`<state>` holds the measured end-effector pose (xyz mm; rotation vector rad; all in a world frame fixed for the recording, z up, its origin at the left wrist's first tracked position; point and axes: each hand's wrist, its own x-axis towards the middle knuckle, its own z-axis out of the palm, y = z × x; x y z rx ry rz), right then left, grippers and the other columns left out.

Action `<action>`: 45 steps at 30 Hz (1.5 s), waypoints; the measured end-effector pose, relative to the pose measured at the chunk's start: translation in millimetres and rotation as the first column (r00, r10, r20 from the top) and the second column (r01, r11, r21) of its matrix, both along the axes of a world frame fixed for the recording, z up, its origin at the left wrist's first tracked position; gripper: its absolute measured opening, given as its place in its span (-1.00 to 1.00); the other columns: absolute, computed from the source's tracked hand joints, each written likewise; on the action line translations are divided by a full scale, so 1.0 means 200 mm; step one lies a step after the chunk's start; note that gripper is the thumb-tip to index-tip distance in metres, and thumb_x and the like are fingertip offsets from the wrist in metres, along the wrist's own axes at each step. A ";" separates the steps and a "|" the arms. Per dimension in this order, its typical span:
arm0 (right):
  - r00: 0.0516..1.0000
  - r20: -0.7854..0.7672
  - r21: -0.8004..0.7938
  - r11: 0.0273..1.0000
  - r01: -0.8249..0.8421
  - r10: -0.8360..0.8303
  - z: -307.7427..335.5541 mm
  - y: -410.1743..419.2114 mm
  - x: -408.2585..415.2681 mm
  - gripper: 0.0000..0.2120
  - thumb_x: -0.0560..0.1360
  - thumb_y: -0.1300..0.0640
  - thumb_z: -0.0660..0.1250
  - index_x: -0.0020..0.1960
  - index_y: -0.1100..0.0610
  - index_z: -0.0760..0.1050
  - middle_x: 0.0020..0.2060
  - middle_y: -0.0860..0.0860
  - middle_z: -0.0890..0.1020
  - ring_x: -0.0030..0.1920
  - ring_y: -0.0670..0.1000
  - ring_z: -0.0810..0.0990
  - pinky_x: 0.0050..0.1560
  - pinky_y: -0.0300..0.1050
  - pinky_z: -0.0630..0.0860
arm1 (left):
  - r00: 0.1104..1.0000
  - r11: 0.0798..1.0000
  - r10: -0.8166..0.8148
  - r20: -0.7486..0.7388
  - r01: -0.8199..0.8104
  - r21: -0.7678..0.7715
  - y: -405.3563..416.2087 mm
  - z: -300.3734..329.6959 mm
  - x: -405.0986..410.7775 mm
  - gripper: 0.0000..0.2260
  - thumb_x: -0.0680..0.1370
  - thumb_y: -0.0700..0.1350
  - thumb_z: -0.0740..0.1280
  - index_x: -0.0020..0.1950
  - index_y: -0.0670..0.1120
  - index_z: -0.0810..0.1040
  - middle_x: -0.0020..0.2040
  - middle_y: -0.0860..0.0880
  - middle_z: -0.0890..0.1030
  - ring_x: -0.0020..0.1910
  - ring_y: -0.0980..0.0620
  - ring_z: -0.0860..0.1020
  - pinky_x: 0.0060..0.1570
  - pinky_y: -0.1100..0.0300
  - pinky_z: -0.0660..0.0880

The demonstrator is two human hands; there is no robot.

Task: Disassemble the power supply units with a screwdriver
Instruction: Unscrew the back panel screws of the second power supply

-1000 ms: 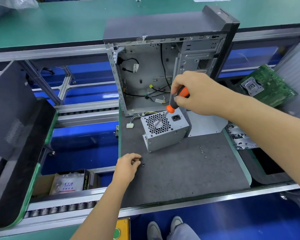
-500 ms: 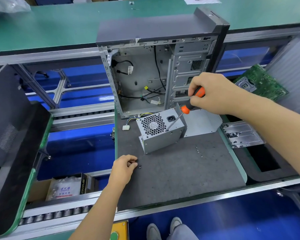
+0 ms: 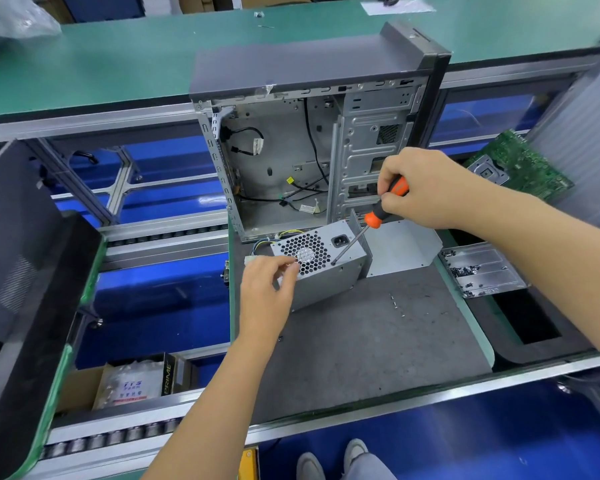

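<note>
1. Grey metal box-shaped power supply unit (image 3: 326, 271), with honeycomb fan grille and black mains socket on its upper face: lies tilted on the grey felt-covered work board (image 3: 378, 341), toward the board's far left corner, just in front of the open case.
2. Orange-and-black-handled screwdriver (image 3: 383, 206) with steel shaft: slanted down and to the left, tip set on the unit's grille face at the corner below the socket.
3. Right hand (image 3: 426, 188): fingers clenched round the screwdriver handle, above the unit's far right end.
4. Left hand (image 3: 267, 292): fingers loosely curled at the unit's near left edge, fingertips touching the grille face; whether it grasps the casing cannot be told.
5. Open grey steel desktop computer case (image 3: 309, 140), black top panel, loose black cables inside: upright along the board's far edge.
6. Bundle of coloured wires with white plug (image 3: 257, 252): at the unit's far left end.
7. Green circuit board (image 3: 523, 168): beyond the board's right edge.
8. Silver metal tray with small dark screws (image 3: 482, 271): just past the right edge.
</note>
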<state>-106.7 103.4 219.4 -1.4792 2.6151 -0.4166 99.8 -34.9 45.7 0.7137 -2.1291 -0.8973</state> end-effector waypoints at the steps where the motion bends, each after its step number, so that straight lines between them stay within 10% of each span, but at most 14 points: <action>1: 1.000 0.006 0.009 1.000 0.000 0.000 0.00 0.00 0.00 -0.96 0.49 0.12 0.34 -0.10 -0.01 0.51 -0.08 -0.03 0.47 -0.06 0.05 0.47 -0.11 -0.08 0.38 | 0.999 0.999 -0.033 0.029 0.034 -0.033 0.01 0.02 -0.04 -0.93 0.55 -0.16 0.45 0.01 -0.11 0.68 -0.12 0.03 0.61 -0.08 0.02 0.48 0.00 0.19 0.43; 8: 0.993 0.001 0.033 0.993 -0.114 0.115 0.07 -0.04 0.04 -0.87 0.47 0.14 0.38 -0.04 -0.02 0.47 -0.09 -0.07 0.54 -0.14 -0.18 0.49 -0.23 -0.28 0.38 | 0.973 0.980 -0.140 0.181 0.162 -0.113 0.08 0.05 -0.26 -0.85 0.51 -0.12 0.50 0.05 -0.12 0.73 -0.11 -0.06 0.67 -0.04 -0.17 0.50 0.11 0.05 0.35; 12: 0.993 0.031 0.011 0.993 -0.116 0.115 0.13 -0.09 0.10 -0.58 0.33 -0.26 0.49 -0.02 -0.07 0.40 -0.17 -0.05 0.56 -0.18 -0.07 0.48 -0.27 -0.07 0.46 | 0.963 0.984 -0.137 0.233 0.160 -0.082 0.08 0.02 -0.29 -0.88 0.55 -0.10 0.45 0.00 -0.12 0.72 -0.12 -0.06 0.63 -0.04 -0.14 0.46 0.11 -0.02 0.39; 16: 0.968 -0.247 0.142 0.990 -0.015 0.050 0.15 -0.18 0.18 -0.33 0.40 -0.56 0.05 -0.21 0.09 0.37 -0.30 0.02 0.38 -0.35 0.02 0.38 -0.42 -0.13 0.23 | 0.963 0.986 -0.136 0.231 0.155 -0.066 0.07 0.02 -0.28 -0.90 0.55 -0.13 0.46 -0.04 -0.15 0.70 -0.15 -0.07 0.61 -0.04 -0.13 0.45 0.08 -0.08 0.43; 26: 0.910 -0.364 0.292 0.952 -0.089 0.197 0.17 -0.26 0.23 -0.57 0.59 -0.23 0.15 -0.20 0.12 0.31 -0.34 0.04 0.24 -0.42 0.04 0.27 -0.38 -0.09 0.25 | 0.963 0.959 0.066 0.260 0.011 -0.283 0.06 -0.05 -0.21 -0.49 0.35 0.06 0.60 0.25 -0.04 0.63 0.30 -0.04 0.55 0.35 -0.13 0.42 0.32 -0.11 0.25; 32: 0.923 -0.172 0.324 0.905 -0.277 0.344 0.18 -0.19 0.17 -0.79 0.59 -0.12 0.25 0.02 -0.01 0.31 -0.16 0.00 0.45 -0.10 0.12 0.51 -0.14 0.01 0.47 | 0.962 0.984 0.041 0.268 -0.085 0.156 0.04 -0.07 -0.22 -0.12 0.34 0.16 0.59 0.55 0.07 0.22 0.59 -0.02 0.10 0.53 -0.05 0.04 0.48 -0.07 0.14; 37: 0.942 0.012 0.348 0.882 -0.317 0.334 0.20 -0.15 0.11 -0.82 0.55 0.00 0.32 0.09 -0.14 0.36 -0.03 -0.13 0.33 0.06 0.05 0.36 0.06 0.10 0.46 | 0.991 0.898 0.009 0.134 -0.067 0.435 0.04 -0.08 -0.23 0.08 0.29 0.07 0.65 0.60 0.09 0.02 0.57 0.03 0.09 0.48 0.13 0.16 0.37 0.16 0.20; 41: 0.955 -0.210 0.425 0.899 -0.104 0.209 0.21 -0.14 0.10 -0.37 0.41 -0.53 -0.01 0.11 -0.02 0.33 -0.21 -0.05 0.36 -0.15 0.09 0.43 -0.24 -0.01 0.39 | 0.992 0.866 -0.005 0.124 -0.057 0.496 0.02 -0.09 -0.23 0.05 0.27 0.07 0.66 0.58 0.11 0.07 0.39 0.10 0.37 0.32 0.12 0.38 0.26 0.17 0.34; 45: 0.807 -0.482 0.495 0.866 -0.071 0.342 0.22 -0.16 0.14 -0.24 0.51 -0.38 -0.31 0.17 0.07 0.46 -0.30 0.05 0.27 -0.32 0.10 0.38 -0.43 -0.09 0.23 | 0.992 0.846 0.011 0.122 -0.074 0.527 0.04 -0.10 -0.22 0.04 0.27 0.12 0.65 0.57 0.19 0.05 0.29 0.19 0.39 0.22 0.18 0.39 0.10 0.31 0.31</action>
